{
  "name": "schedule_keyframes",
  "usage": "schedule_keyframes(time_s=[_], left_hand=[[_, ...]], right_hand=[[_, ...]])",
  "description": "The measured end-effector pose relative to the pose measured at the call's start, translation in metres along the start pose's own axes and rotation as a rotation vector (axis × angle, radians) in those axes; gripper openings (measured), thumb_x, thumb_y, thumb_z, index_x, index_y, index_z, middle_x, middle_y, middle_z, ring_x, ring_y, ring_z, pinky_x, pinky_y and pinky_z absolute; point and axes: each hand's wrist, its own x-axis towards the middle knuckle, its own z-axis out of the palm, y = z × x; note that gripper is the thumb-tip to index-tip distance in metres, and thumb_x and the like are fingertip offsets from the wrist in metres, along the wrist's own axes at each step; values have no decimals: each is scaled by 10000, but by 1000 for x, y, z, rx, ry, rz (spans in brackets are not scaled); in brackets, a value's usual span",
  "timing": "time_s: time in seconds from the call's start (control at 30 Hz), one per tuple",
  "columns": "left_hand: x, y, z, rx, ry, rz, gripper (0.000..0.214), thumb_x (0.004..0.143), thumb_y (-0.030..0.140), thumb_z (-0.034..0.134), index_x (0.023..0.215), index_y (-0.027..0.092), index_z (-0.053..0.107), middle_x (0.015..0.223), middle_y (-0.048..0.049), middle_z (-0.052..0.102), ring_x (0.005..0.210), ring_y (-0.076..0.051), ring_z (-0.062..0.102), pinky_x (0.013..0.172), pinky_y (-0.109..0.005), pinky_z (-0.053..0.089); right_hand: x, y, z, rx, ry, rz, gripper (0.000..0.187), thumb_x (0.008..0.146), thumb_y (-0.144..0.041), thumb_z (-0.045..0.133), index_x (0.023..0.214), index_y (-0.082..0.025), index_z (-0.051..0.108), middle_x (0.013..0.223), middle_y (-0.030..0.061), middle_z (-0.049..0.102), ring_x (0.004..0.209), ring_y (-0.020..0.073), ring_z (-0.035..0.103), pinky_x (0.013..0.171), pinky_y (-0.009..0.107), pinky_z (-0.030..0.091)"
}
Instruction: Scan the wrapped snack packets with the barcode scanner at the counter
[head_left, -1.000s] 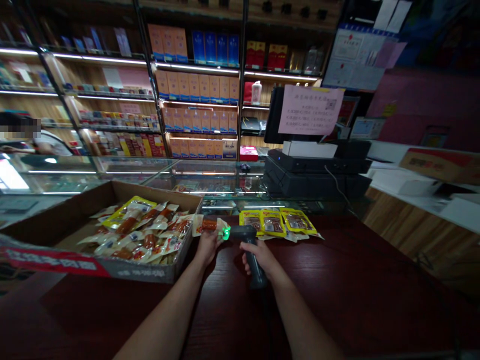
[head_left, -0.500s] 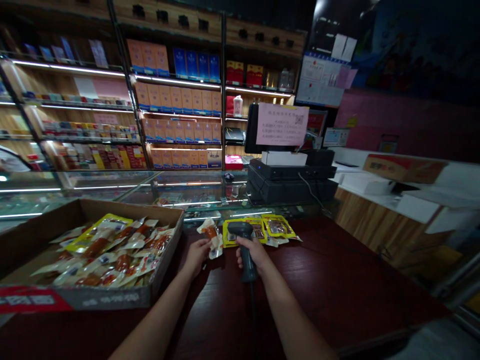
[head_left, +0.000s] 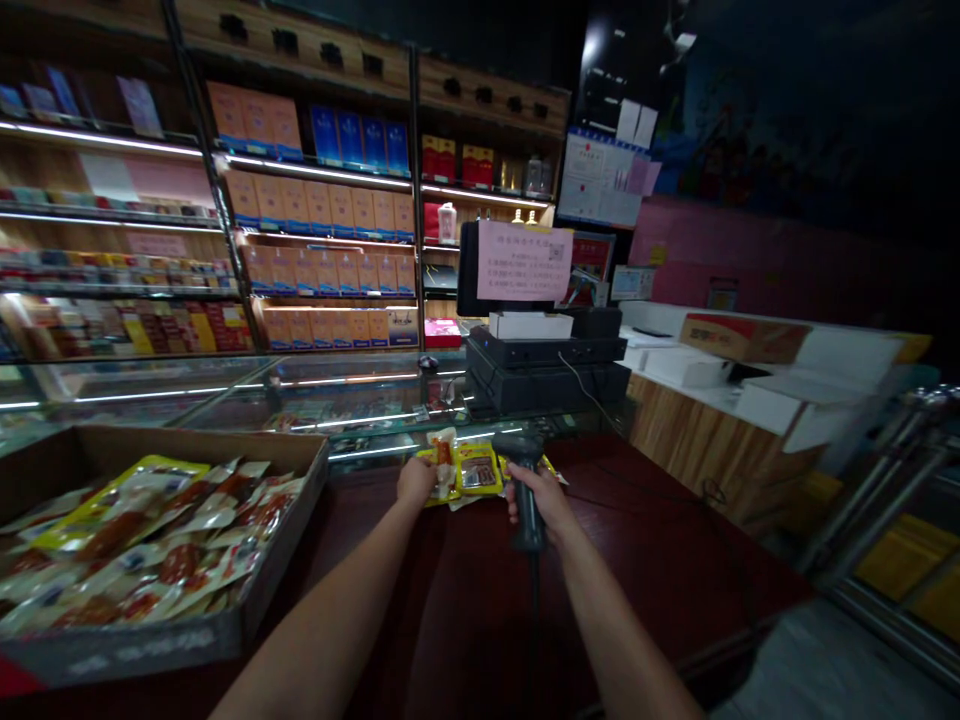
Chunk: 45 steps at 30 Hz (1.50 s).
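Note:
My left hand is closed on a small clear-and-white snack packet with reddish-brown food inside. That packet is over the left end of a row of yellow snack packets on the dark red tabletop; whether it touches them I cannot tell. In my right hand is a black handheld barcode scanner, held upright by its handle, its head over the right part of the row. The scanner's cable hangs down toward me. To the left, an open cardboard box holds many similar packets.
Behind the table runs a glass display counter. On it stand a black cash drawer and a monitor with a pink paper sign. Shelves of boxed goods line the back. A metal railing is at the right.
My left hand has carried the snack packet right, onto or over the left end of the yellow row. The scanner has moved right along the row. My view has turned rightward.

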Motion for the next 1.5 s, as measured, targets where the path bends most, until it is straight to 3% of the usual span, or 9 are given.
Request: schedule_keyframes(time_s=[0.27, 0.5, 0.63, 0.73, 0.87, 0.97, 1.1, 1.27, 1.5], left_hand=[[-12, 5, -4, 110, 49, 42, 280, 814, 340, 519, 824, 127, 701, 949, -194, 696, 924, -277, 648, 707, -290, 433], [-30, -4, -48, 132, 172, 149, 269, 806, 323, 541, 903, 121, 688, 966, -163, 693, 912, -242, 635, 739, -281, 427], [-35, -14, -108, 150, 304, 250, 244, 796, 305, 553, 920, 143, 687, 986, -115, 696, 936, -210, 621, 808, -275, 426], [-29, -33, -173, 279, 344, 167, 274, 787, 359, 552, 914, 161, 694, 944, -92, 706, 900, -213, 630, 782, -274, 435], [-14, -84, -260, 518, 287, 8, 317, 792, 374, 521, 874, 129, 705, 882, -124, 708, 827, -234, 648, 703, -270, 438], [-6, -127, -298, 636, 218, -83, 376, 802, 419, 490, 843, 114, 708, 857, -148, 704, 791, -253, 656, 665, -278, 438], [-4, -157, -303, 801, 56, -110, 435, 660, 472, 641, 893, 109, 699, 991, -185, 688, 887, -299, 641, 686, -293, 449], [0, -156, -294, 893, 8, -153, 329, 585, 359, 695, 808, 117, 711, 966, -202, 691, 909, -327, 630, 723, -319, 461], [-10, -152, -317, 630, 377, -220, 142, 680, 259, 615, 689, 119, 632, 807, -202, 678, 826, -321, 639, 651, -329, 474]], right_hand=[[-3, 6, 12, -12, -26, 32, 329, 669, -439, 688, 758, -151, 557, 450, -22, 604, 336, 113, 537, 339, 212, 457], [0, 23, 45, 20, -117, 72, 361, 658, -452, 700, 803, -147, 571, 451, -19, 606, 344, 123, 550, 342, 214, 450], [3, 44, 84, 35, -202, 102, 365, 653, -455, 700, 801, -148, 570, 450, -18, 601, 339, 126, 541, 337, 223, 443], [5, 59, 112, 39, -270, 124, 375, 653, -460, 697, 813, -148, 563, 463, -14, 607, 347, 126, 539, 343, 222, 434], [6, 78, 133, 56, -343, 106, 417, 633, -473, 712, 846, -151, 555, 468, -25, 602, 350, 117, 531, 351, 210, 417], [7, 91, 135, 94, -368, 111, 464, 609, -500, 724, 860, -146, 558, 474, -28, 599, 338, 110, 514, 342, 213, 414], [9, 103, 128, 110, -411, 107, 479, 611, -510, 725, 866, -143, 552, 468, -25, 598, 329, 108, 507, 331, 206, 403], [10, 103, 119, 109, -405, 85, 470, 641, -492, 711, 905, -138, 552, 485, -23, 608, 335, 105, 509, 333, 203, 412], [8, 99, 118, 120, -384, 76, 455, 642, -485, 707, 899, -143, 553, 490, -26, 607, 336, 105, 511, 334, 206, 426]])
